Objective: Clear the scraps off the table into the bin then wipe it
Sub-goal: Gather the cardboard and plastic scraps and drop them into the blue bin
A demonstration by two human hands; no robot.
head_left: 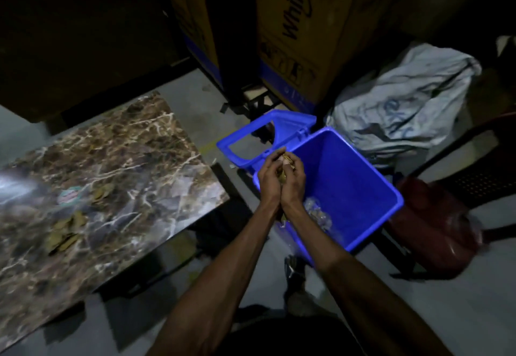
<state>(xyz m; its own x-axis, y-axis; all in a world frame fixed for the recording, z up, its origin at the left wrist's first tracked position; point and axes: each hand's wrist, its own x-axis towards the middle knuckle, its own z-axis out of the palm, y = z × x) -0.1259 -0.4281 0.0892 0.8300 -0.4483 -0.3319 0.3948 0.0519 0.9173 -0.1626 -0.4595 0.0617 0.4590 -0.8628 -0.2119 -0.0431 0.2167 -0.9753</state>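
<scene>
My left hand (269,179) and my right hand (294,181) are cupped together, holding a bunch of brown leaf-like scraps (286,164) between them over the near left rim of the open blue bin (351,179). Some clear wrappers and scraps (318,213) lie at the bottom of the bin. The bin's lid (259,135) hangs open at its far left. On the marble-patterned table (134,165) to the left lie more brown scraps (65,232), another small pile of scraps (102,195) and a small printed wrapper (68,196).
Tall cardboard boxes (301,34) stand behind the bin. A grey sack (402,107) lies to the bin's right, beside a dark red chair (435,216). My foot (294,274) is on the grey floor below the bin.
</scene>
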